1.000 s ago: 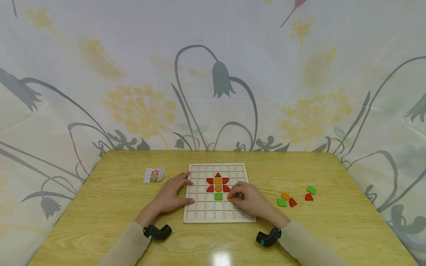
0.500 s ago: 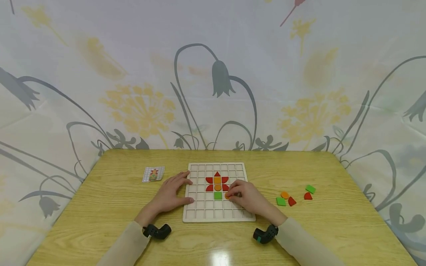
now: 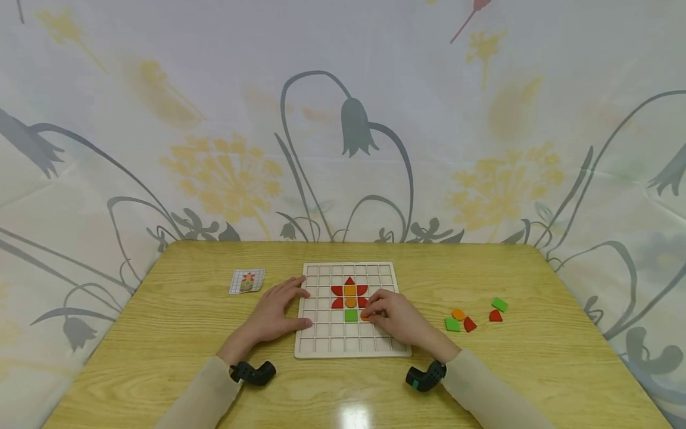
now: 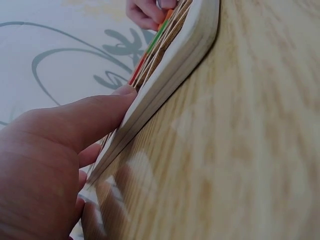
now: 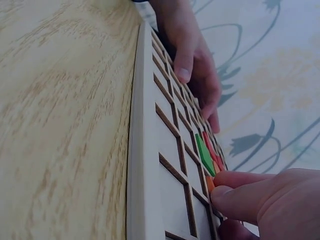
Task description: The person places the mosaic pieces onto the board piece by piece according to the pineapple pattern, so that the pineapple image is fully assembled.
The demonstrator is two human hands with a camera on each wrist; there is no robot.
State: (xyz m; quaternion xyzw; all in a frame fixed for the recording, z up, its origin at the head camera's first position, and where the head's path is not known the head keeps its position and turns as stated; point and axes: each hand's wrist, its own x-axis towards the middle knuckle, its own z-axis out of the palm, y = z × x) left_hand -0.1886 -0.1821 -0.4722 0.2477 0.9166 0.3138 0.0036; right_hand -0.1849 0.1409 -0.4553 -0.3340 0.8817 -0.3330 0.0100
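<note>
A pale wooden grid board [image 3: 354,356] lies on the table. My left hand [image 3: 276,313] rests along its left side, fingers extended and thumb on the edge. My right hand [image 3: 395,313] pinches an orange piece [image 5: 210,184] between thumb and fingers, low at the grid just right of a green square [image 3: 351,316]; the fingers hide much of it. Above the green square sit an orange circle [image 3: 351,302] and an orange square [image 3: 350,291]. Red petal-like pieces [image 3: 337,291] flank these, and a red triangle [image 3: 350,280] tops them.
Right of the board lie loose pieces: an orange one [image 3: 458,313], two green ones, one of them a green piece [image 3: 452,325] nearer the board, and two red wedges, one a red wedge [image 3: 470,324]. A small pattern card [image 3: 247,281] lies at the back left.
The right hand has shifted slightly left with the orange piece, bringing it closer to the green square. My left hand has stayed at the board's edge.
</note>
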